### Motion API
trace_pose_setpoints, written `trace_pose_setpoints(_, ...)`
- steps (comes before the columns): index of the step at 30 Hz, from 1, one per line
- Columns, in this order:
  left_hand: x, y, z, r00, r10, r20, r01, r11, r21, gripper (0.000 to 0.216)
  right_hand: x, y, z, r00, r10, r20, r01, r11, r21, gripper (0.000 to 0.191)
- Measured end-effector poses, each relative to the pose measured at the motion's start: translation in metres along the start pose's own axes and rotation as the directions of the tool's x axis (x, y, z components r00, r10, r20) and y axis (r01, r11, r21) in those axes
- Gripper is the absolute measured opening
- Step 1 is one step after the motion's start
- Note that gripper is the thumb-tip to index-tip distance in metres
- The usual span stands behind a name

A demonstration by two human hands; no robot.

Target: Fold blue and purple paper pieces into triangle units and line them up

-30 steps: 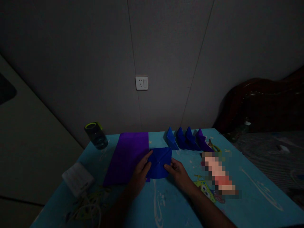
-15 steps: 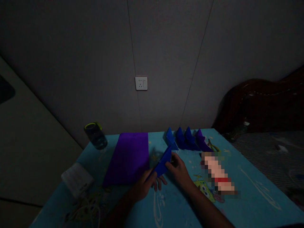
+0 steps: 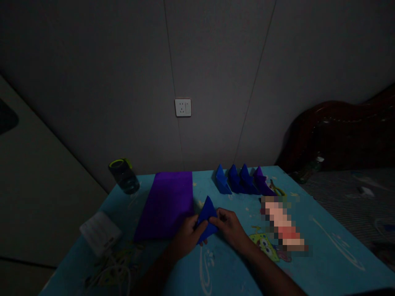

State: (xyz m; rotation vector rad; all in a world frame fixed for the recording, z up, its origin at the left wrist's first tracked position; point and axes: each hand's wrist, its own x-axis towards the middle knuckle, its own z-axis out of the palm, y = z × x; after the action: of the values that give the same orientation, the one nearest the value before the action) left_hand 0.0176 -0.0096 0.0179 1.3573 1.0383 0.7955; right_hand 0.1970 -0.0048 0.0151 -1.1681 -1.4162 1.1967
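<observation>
A bottle point(image 3: 125, 176) stands beyond a white block point(image 3: 100, 234), perhaps a charger.

Super dim, upper corners nearly black, faint glints on the headboard point(image 3: 339, 137) far right, pixelated patch point(image 3: 282, 224) lower right. Light source? Can't really tell.

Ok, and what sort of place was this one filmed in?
Most likely a bedroom: a dark headboard rises behind what looks like a striped bed on the right, and a cartoon-print tablecloth suggests a home.
</observation>
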Motion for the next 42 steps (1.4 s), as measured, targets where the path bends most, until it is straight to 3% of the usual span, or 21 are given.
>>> trace_pose_setpoints(4,0.002,-0.002,0.003,0.998,0.012,-0.058,-0.012,1.000,0.007,0.043,0.000,-0.001,0.004,1.000,-0.002,0.013,0.001,0.999,0.054,0.049)
trace_pose_setpoints(8,0.004,-0.001,-0.001,0.998,0.034,-0.052,-0.039,0.993,-0.113,0.039,0.003,-0.004,0.001,0.984,0.009,0.176,-0.055,0.965,0.256,0.060)
trace_pose_setpoints(12,0.006,-0.002,-0.004,0.992,0.035,-0.121,-0.056,0.983,-0.173,0.037,0.004,-0.001,0.003,0.973,-0.005,0.230,-0.084,0.923,0.375,0.045)
trace_pose_setpoints(15,0.008,-0.003,-0.004,0.979,0.121,-0.162,-0.143,0.981,-0.130,0.031,0.003,0.001,0.006,0.966,-0.009,0.259,-0.109,0.893,0.437,0.047)
trace_pose_setpoints(19,0.012,-0.008,-0.005,0.967,0.202,-0.157,-0.211,0.976,-0.047,0.029,0.002,-0.004,0.005,0.951,-0.028,0.307,-0.107,0.903,0.415,0.052)
trace_pose_setpoints(25,0.013,-0.013,-0.009,0.929,0.258,-0.267,-0.242,0.966,0.094,0.022,0.001,-0.010,0.001,0.928,-0.029,0.373,-0.117,0.925,0.362,0.062)
trace_pose_setpoints(30,0.012,-0.011,-0.009,0.952,0.196,-0.236,-0.190,0.981,0.049,0.036,0.000,-0.011,0.002,0.938,-0.022,0.346,-0.121,0.915,0.385,0.059)
trace_pose_setpoints(35,0.013,-0.017,-0.011,0.939,0.285,-0.191,-0.272,0.958,0.093,0.040,0.000,-0.014,0.001,0.944,-0.017,0.329,-0.118,0.915,0.386,0.052)
trace_pose_setpoints(42,0.012,-0.017,-0.010,0.939,0.294,-0.179,-0.272,0.953,0.135,0.036,0.002,-0.011,0.000,0.952,0.003,0.305,-0.130,0.909,0.395,0.047)
